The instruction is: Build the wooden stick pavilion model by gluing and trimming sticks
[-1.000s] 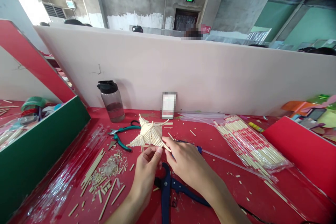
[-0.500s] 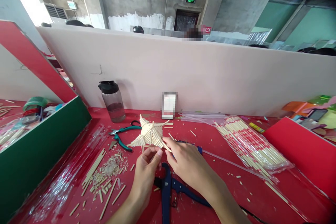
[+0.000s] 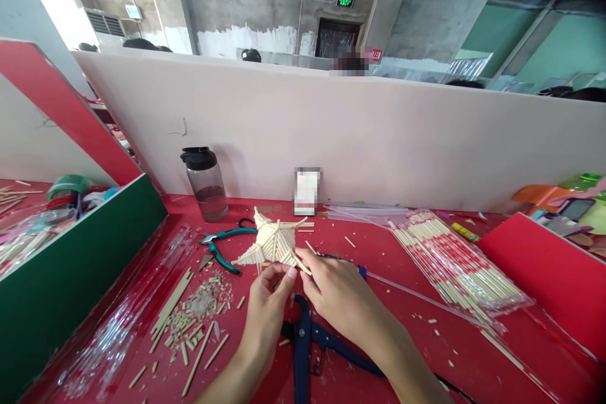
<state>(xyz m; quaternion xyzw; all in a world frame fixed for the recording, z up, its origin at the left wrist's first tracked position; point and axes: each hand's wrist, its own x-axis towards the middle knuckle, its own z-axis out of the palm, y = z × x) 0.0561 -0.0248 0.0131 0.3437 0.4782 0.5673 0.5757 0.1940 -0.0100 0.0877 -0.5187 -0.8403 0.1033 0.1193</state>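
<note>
A star-shaped piece built of pale wooden sticks (image 3: 272,241) is held just above the red table, in the middle of the head view. My left hand (image 3: 271,293) pinches its near edge between thumb and fingers. On the right side of the star, my right hand (image 3: 326,274) has its fingers closed around the stick ends at one point; its fingertips are partly hidden. Dark blue cutters (image 3: 302,334) lie below both hands. Green-handled pliers (image 3: 222,257) rest to the left of the star. A blue tool is partly covered by my right hand.
Stick offcuts (image 3: 199,309) are scattered at the left, beside clear plastic wrappers (image 3: 127,309). A bottle (image 3: 207,186) and a blurred upright white card (image 3: 306,192) stand at the back. Bundled sticks (image 3: 454,259) lie right. Green (image 3: 85,227) and red dividers (image 3: 544,278) flank the table.
The whole view has shifted very slightly. Both hands keep the same hold on the star, with no clear movement relative to it.
</note>
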